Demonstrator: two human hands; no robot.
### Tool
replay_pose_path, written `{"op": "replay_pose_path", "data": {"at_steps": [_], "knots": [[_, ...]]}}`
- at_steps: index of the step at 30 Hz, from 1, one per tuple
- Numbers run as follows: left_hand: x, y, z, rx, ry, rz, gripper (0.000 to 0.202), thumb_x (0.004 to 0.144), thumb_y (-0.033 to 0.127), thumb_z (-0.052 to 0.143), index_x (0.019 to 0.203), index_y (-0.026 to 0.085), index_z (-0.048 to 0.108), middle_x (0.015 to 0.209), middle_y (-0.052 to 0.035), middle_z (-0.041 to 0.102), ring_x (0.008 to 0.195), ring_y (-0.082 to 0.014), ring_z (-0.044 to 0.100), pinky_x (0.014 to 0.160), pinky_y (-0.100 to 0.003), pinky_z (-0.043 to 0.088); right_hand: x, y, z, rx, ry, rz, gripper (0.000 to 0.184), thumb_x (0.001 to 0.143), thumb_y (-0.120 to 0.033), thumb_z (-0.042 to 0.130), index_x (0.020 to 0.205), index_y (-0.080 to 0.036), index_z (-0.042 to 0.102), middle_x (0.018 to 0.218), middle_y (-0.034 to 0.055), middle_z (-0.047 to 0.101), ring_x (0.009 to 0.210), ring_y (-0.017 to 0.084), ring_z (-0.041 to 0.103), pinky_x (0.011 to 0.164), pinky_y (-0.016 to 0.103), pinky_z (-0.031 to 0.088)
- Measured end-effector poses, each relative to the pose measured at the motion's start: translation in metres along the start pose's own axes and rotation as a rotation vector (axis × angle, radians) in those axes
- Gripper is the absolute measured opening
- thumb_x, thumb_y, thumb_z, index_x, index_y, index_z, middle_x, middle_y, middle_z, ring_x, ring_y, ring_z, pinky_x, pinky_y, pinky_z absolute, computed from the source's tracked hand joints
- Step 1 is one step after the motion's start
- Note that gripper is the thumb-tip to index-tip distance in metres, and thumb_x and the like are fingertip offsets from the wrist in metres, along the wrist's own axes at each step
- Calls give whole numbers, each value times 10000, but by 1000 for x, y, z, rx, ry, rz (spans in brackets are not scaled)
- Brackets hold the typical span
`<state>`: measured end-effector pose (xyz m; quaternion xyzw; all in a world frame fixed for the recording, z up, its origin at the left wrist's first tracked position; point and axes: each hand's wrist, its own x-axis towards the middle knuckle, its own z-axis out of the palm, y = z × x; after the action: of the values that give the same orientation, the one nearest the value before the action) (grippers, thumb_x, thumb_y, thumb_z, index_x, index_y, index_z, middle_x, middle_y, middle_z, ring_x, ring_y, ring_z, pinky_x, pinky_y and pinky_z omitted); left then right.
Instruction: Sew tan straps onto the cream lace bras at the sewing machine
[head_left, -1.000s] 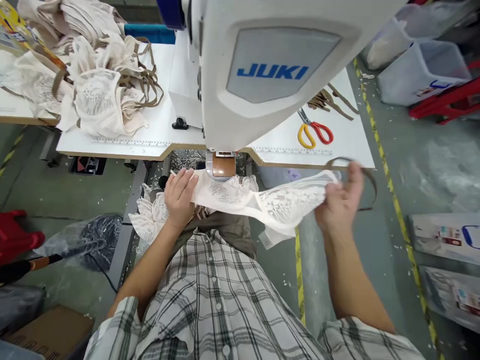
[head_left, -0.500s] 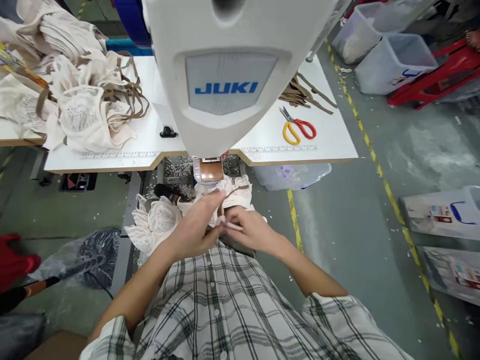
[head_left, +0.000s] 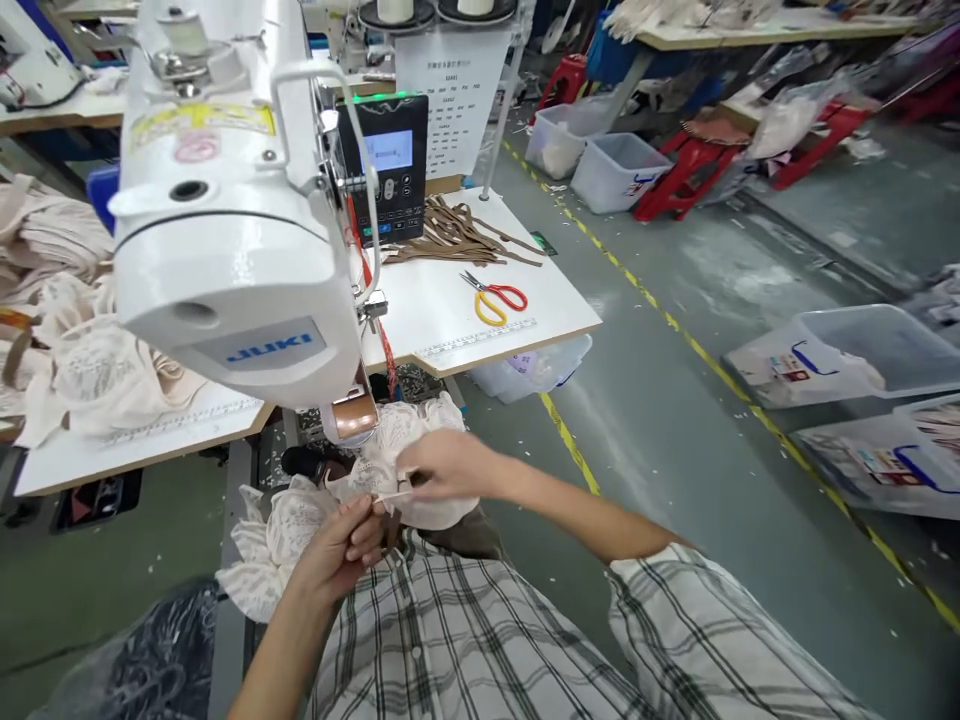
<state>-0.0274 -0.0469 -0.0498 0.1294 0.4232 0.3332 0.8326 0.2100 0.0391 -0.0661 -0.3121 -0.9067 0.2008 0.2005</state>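
Note:
In the head view a cream lace bra (head_left: 427,415) lies over my lap, just below the sewing machine's rounded arm end (head_left: 352,418). My left hand (head_left: 346,545) is closed, pinching the bra's edge between thumb and fingers, with a bit of brown strap beside it. My right hand (head_left: 454,465), slightly blurred, curls its fingers on the same edge a little farther right. The fabric between the two hands looks stretched. More lace cups (head_left: 281,540) hang down to the left of my left hand.
The white machine head (head_left: 240,290) stands ahead on the left. On the white table (head_left: 465,345) lie scissors (head_left: 495,298) and a bundle of brown straps (head_left: 457,235). More bras (head_left: 97,360) are piled at left. Plastic bins (head_left: 870,350) stand on the floor at right.
My view has swung to the right and up, bringing the control panel into sight. My hands have spread apart along the bra's edge; the right one now lies higher than the left.

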Motion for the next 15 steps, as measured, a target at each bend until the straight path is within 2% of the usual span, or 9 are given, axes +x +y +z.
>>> {"op": "replay_pose_path", "data": {"at_steps": [1,2,3,5,7,8,10,12,15], "knots": [[-2,2,-1,8,28,47,310,785,408,790,783,134,645,486,116,288,409,-22,156,428,-166,274,3,20,-17,-13,85,153,335,831,-477,684,1033,-210,692,984,23,749,911,144,668,804,229,456],[-5,4,-1,35,61,108,293,808,400,772,800,135,649,490,112,308,408,-22,179,437,-166,291,7,42,-36,-71,237,417,371,828,-485,666,1053,-192,694,1049,35,743,969,140,664,851,226,455],[-9,6,-2,76,98,180,282,826,399,755,803,139,648,495,104,339,409,-24,224,451,-168,312,11,64,-55,-109,319,556,438,892,-458,565,1153,-118,658,1190,115,699,1105,175,629,930,272,430],[-16,8,-4,181,188,314,286,835,418,740,797,152,641,520,76,432,438,-42,354,472,-177,335,25,109,-87,-138,397,731,519,945,-369,396,1166,54,601,1298,293,584,1272,270,534,992,382,368],[-23,10,-6,261,280,415,298,818,444,747,816,161,654,633,21,582,543,-76,506,487,-181,349,39,146,-104,-144,396,867,477,859,-351,540,983,102,622,1241,384,563,1268,353,527,958,458,349],[-25,10,-7,285,313,450,301,820,455,739,836,162,668,717,-8,641,614,-95,562,517,-188,379,44,161,-106,-140,371,912,444,782,-339,636,888,91,627,1220,411,556,1257,390,529,929,485,345],[-30,10,-8,299,342,494,293,839,456,713,840,165,680,782,-22,675,636,-99,580,559,-204,410,49,179,-105,-170,331,984,409,733,-319,688,832,74,637,1203,428,555,1244,430,531,866,523,331],[-33,10,-6,286,334,520,277,863,431,689,794,163,669,731,-4,657,549,-73,517,537,-209,386,45,184,-99,-267,276,1028,485,766,-354,664,957,92,656,1181,416,574,1217,431,555,793,525,318],[-37,7,-3,212,310,526,247,872,377,687,763,161,640,689,11,643,482,-49,448,490,-202,327,31,176,-93,-398,224,1058,650,839,-424,596,1203,115,585,1153,396,596,1165,421,593,712,512,292]]}}
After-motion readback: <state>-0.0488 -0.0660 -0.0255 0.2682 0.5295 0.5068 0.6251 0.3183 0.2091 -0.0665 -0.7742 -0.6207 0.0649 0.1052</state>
